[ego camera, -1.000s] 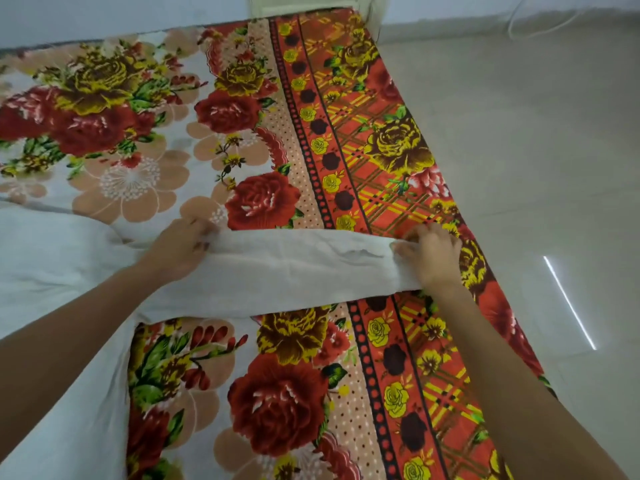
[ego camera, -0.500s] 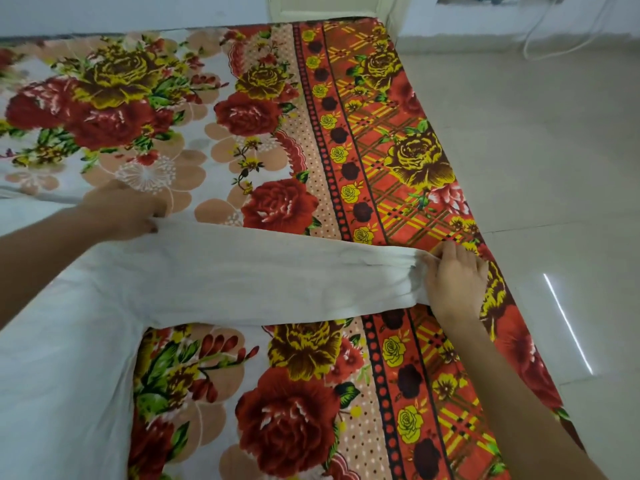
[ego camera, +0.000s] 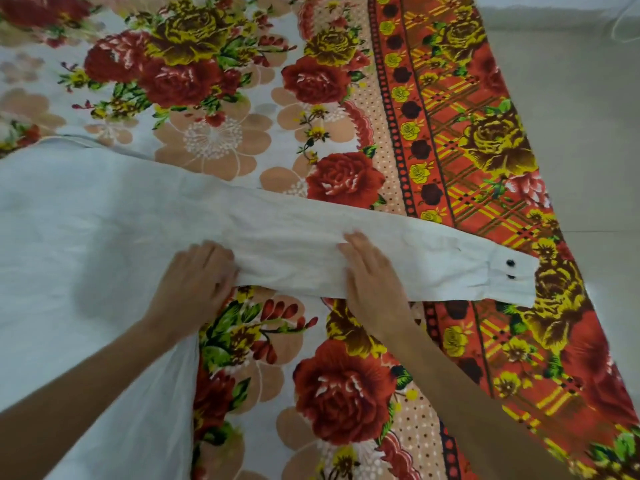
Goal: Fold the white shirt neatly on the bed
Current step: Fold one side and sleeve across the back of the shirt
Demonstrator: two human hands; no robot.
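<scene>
The white shirt (ego camera: 79, 230) lies spread on the flowered bedspread (ego camera: 346, 393), its body to the left. The left hand (ego camera: 194, 278) presses flat near the armpit, fingers together; the right hand (ego camera: 372, 275) lies flat mid-sleeve, fingers slightly spread. They look to be smoothing the sleeve (ego camera: 433, 268); next it probably wants folding back across the body. The cloth is creased, with two dark buttons (ego camera: 510, 269) at the cuff

My bed (ego camera: 349, 81) wears a flowered sheet (ego camera: 485, 143), red roses with an orange checked border at its right edge. The white shirt (ego camera: 86, 220) lies flat on it, one sleeve (ego camera: 433, 265) stretched toward that border.
</scene>
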